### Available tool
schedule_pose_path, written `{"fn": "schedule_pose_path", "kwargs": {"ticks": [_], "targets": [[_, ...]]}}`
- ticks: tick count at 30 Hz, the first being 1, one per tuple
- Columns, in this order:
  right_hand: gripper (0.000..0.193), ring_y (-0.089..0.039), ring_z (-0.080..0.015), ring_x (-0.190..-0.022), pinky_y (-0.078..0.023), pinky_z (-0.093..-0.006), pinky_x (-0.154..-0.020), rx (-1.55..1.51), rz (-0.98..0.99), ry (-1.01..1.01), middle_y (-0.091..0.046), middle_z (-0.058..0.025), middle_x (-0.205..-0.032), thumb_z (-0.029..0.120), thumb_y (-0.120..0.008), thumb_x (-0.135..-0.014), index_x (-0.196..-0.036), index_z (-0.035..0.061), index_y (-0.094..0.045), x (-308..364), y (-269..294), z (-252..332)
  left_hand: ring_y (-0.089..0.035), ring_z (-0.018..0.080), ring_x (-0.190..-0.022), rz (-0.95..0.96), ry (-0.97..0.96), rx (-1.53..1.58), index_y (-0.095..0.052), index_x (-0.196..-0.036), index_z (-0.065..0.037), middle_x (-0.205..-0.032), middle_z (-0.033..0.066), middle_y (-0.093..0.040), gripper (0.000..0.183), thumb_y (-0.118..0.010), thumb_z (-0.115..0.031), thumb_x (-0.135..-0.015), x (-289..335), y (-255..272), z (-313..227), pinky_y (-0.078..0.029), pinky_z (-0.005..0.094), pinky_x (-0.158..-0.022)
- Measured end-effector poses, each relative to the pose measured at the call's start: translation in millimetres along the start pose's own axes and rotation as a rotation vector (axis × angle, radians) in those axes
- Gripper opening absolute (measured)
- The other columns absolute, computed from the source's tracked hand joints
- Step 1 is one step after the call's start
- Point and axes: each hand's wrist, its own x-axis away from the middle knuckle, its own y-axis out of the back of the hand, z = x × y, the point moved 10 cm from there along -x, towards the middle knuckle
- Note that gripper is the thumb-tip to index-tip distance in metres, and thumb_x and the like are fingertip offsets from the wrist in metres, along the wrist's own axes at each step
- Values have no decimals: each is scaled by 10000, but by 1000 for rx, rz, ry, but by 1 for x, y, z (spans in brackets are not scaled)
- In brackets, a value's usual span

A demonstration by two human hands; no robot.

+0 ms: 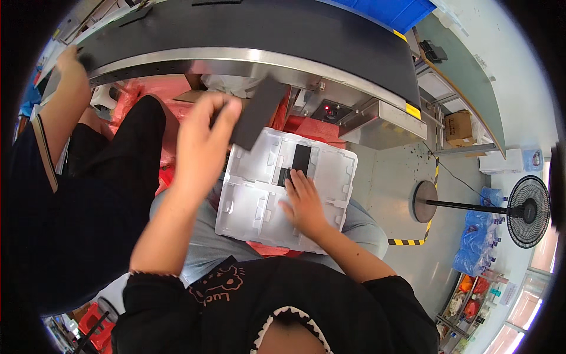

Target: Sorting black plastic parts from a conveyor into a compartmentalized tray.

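My left hand (206,133) pinches a flat black rectangular piece (259,112) by one end, raised over the upper left corner of the tray. A translucent white plastic tray (242,203) with several moulded compartments rests on my lap. Inside its upper middle compartment lies another black rectangular piece (301,158). My right hand (305,203) lies over the tray with its fingers stretched out, the fingertips touching the lower end of that piece. What sits under those fingertips is partly hidden.
A conveyor with a black belt (265,35) and metal edge runs across the front. Below it is a metal control box (383,127). A co-worker's arm (71,100) reaches to the belt at the left. A standing fan (525,209) is at the right.
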Motion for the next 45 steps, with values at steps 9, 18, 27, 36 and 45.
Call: {"fn": "schedule_pose_path", "kwargs": {"ticks": [9, 18, 27, 36, 45], "targets": [[674, -235, -350, -1363, -207, -472, -1101, 35, 64, -30, -242, -214, -1464, 327, -615, -830, -1342, -31, -361, 10, -8, 6, -512, 310, -935, -16, -81, -740, -579, -976, -54, -932, 122, -567, 313, -646, -307, -805, 74, -48, 149, -399, 459, -784], [675, -224, -347, -1368, -202, -467, -1103, 22, 49, -45, -234, -199, -1471, 318, -623, -824, -1342, -24, -359, 11, -5, 9, -451, 347, -1052, -89, -136, -846, -501, -1117, -70, -1115, 157, -490, 529, -669, -422, -760, 74, -50, 142, -367, 466, -840], [427, -521, -348, -1061, -407, -417, -924, -167, -417, 121, -546, -178, -1130, 113, -708, -747, -1138, 15, -567, -73, 151, 30, -262, 417, -1306, -3, 14, -931, -284, -1371, 3, -1383, 264, -298, 885, -647, -512, -749, 83, -58, 161, -243, 585, -1021], [604, -489, -391, -1113, -412, -469, -916, 258, -661, -453, -508, -248, -1186, 444, -588, -825, -1174, -45, -520, -248, 284, -92, -239, 434, -1314, -57, -43, -692, -260, -1374, 43, -1394, 285, -272, 854, -679, -393, -771, 58, -43, 110, -239, 560, -1039], [768, -486, -363, -1174, -438, -474, -918, 241, -151, -971, -453, -247, -1310, 531, -693, -718, -1201, -46, -539, -279, 263, -169, -448, 355, -1148, -390, -885, -482, -449, -1256, -21, -1234, 185, -472, 493, -615, -209, -831, -92, -4, -81, -363, 448, -943]]}}
